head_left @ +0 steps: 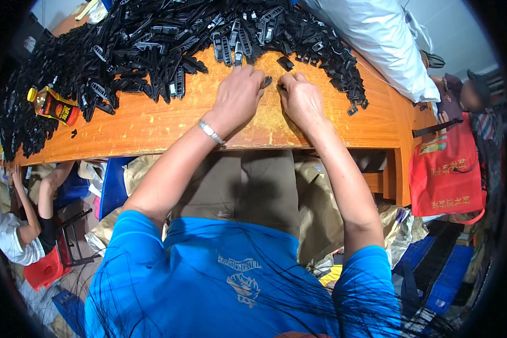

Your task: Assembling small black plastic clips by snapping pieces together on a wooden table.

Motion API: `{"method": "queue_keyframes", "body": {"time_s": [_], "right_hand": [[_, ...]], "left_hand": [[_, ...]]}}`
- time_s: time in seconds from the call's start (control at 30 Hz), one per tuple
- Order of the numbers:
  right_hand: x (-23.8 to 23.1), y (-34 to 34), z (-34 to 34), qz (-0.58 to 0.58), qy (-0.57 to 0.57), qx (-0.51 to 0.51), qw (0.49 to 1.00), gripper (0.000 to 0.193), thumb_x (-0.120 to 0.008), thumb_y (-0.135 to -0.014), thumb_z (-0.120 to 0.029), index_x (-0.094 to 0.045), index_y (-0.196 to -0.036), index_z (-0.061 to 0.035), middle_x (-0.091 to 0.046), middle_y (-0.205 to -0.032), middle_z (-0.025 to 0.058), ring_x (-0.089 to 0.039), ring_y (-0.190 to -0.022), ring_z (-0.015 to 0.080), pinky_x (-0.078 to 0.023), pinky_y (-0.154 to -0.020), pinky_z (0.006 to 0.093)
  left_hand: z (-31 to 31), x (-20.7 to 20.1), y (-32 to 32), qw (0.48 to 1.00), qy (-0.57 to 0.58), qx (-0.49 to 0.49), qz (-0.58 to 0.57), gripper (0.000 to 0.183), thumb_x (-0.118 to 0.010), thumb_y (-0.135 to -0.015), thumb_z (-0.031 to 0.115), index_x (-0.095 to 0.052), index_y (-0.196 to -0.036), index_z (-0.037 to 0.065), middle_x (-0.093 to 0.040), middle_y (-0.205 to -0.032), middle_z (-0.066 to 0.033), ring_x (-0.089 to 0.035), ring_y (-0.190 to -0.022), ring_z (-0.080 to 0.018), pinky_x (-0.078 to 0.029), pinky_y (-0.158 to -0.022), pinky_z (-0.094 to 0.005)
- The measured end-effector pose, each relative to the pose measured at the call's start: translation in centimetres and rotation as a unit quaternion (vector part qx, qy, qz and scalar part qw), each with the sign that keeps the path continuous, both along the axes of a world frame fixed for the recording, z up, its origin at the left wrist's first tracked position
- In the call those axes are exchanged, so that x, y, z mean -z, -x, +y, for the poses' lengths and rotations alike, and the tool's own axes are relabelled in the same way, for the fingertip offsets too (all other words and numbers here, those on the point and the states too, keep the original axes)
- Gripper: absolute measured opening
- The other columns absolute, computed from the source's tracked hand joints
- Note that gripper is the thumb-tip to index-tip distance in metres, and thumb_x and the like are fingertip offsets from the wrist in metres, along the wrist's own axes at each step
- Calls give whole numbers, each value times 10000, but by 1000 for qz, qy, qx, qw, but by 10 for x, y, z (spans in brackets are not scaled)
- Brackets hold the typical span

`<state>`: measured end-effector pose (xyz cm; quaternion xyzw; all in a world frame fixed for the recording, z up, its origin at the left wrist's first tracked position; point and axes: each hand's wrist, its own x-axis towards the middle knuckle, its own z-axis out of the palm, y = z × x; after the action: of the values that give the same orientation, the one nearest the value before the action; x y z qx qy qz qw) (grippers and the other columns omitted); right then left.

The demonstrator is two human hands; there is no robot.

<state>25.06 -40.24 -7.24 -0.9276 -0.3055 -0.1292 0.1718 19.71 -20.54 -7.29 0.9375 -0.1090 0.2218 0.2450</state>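
My left hand (239, 97), with a silver band on the wrist, rests over the worn table top (197, 127). Its closed fingers pinch a small black plastic piece (267, 82) that pokes out toward the right. Beyond its knuckles a black slotted, ladder-like plastic part (238, 55) lies at the edge of a large heap of black plastic parts (146, 42). To the right, my right hand (302, 100) is curled in a pinch; what its fingertips hold is hidden. A loose black piece (285, 63) lies just past the right fingertips.
A bottle with a yellow cap (48, 106) leans against the heap at the left. Small black clips (343, 79) trail along the right, beside a big white sack (377, 45). A red bag (448, 169) hangs at the table's right end. Other people sit at left and far right.
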Motion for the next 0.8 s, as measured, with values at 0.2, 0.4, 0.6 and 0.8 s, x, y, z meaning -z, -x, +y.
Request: {"method": "queue_keyframes", "body": {"time_s": [0.2, 0.4, 0.6, 0.8], "right_hand": [[-27, 46, -18, 66, -66, -22, 995, 193, -650, -1010, -152, -657, -1145, -14, -737, -989, 292, -728, -895, 479, -570, -795, 554], [-28, 41, -15, 124, 29, 4, 992, 194, -612, -1022, -132, -666, -1158, -5, -739, -977, 306, -726, -954, 482, -571, -839, 548], [-17, 14, -10, 99, 73, 31, 992, 267, -628, -1008, -140, -702, -1251, -56, -750, -1035, 277, -728, -984, 468, -570, -861, 549], [-15, 9, -8, 61, 36, 1, 997, 251, -692, -972, -161, -726, -1189, -39, -738, -1094, 269, -718, -1011, 460, -567, -885, 539]], "left_hand": [[22, -4, 42, 998, 14, 65, -7, 209, -791, -845, 43, -648, -997, 40, -652, -968, -152, -632, -964, -384, -519, -834, -477], [36, 4, 53, 996, 77, 44, -26, 216, -814, -834, 61, -714, -1023, 36, -665, -971, -143, -631, -958, -372, -516, -850, -467], [37, 5, 53, 996, 78, 36, -10, 171, -823, -835, 92, -736, -968, 29, -659, -968, -132, -624, -976, -357, -510, -861, -460], [38, 2, 57, 997, 78, 26, -4, 168, -822, -833, 82, -742, -972, 31, -658, -966, -130, -622, -977, -352, -508, -856, -457]]}}
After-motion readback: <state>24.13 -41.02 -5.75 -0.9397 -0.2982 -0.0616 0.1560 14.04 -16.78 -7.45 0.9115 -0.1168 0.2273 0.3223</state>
